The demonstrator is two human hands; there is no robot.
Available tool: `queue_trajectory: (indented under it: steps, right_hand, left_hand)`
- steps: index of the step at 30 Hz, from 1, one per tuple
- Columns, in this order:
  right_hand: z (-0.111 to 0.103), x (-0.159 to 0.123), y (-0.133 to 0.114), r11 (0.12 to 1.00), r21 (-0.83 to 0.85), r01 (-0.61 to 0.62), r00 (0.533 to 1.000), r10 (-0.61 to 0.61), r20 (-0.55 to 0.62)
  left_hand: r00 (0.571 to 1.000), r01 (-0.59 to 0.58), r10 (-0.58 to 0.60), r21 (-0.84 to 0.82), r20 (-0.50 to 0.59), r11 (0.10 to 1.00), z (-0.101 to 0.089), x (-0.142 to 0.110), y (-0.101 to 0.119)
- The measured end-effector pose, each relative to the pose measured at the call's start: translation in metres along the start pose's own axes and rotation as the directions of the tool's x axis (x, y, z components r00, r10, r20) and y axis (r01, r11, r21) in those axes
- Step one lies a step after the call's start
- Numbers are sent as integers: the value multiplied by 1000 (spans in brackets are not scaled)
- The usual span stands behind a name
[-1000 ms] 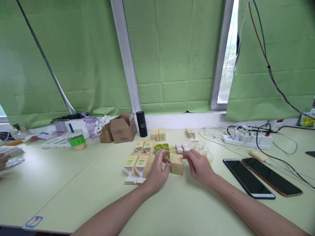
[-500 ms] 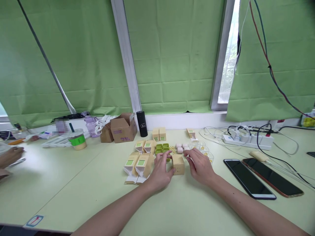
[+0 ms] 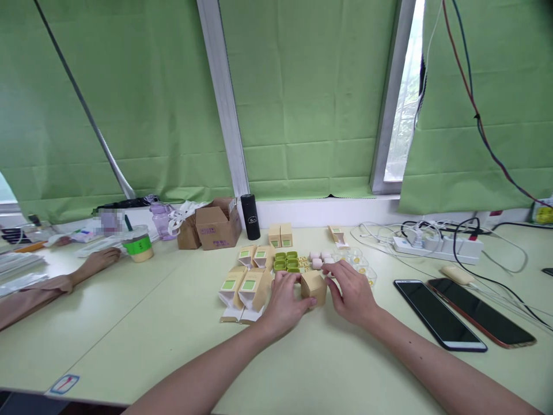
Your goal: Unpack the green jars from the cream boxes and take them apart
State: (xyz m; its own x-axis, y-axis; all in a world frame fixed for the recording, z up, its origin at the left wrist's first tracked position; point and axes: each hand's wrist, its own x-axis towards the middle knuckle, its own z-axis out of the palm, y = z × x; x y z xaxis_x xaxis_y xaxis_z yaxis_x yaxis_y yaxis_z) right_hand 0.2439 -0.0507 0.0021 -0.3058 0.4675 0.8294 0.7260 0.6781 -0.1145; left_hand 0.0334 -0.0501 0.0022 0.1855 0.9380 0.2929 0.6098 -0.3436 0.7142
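A small tan cardboard box [image 3: 314, 286] is tilted on the pale green table [image 3: 129, 323]. My left hand [image 3: 285, 302] wraps its fingers round the box's left side. My right hand [image 3: 352, 291] presses its fingers on the right side. Just behind the box lie several small green cases [image 3: 286, 260] and pale pink cases [image 3: 319, 257]. Left of my left hand stand open tan boxes with green labels [image 3: 242, 288].
Two phones [image 3: 440, 314] lie at the right beside a power strip [image 3: 436, 246] with cables. At the back stand a black cylinder [image 3: 250, 217], brown cartons [image 3: 216, 223] and a green-banded cup [image 3: 138, 245]. Another person's hand [image 3: 97, 262] reaches in from the left.
Both my hands have closed in on the tan box, which now sits tilted between them. The other person's arm has stretched further across the table towards the cup.
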Motion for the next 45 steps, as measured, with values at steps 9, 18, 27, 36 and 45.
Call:
queue_trajectory:
  steps: [9,18,27,36,45]
  right_hand:
    - [-2,0,-9,995,75,-71,997,71,6]
    - [-1,-4,-16,982,170,-81,996,76,39]
    - [2,-5,-18,954,290,-72,997,67,27]
    - [2,-5,-17,944,321,-80,997,74,31]
    - [-1,-4,-17,937,321,-137,990,118,77]
  left_hand:
    - [939,-327,329,38,-96,944,-7,-9,8]
    - [809,-470,550,331,-209,818,-7,-8,4]
    - [710,-519,680,516,-185,682,-9,-7,4]
    - [747,-511,646,484,-157,710,-6,-6,0]
    - [843,-464,523,325,-126,824,-5,-7,0]
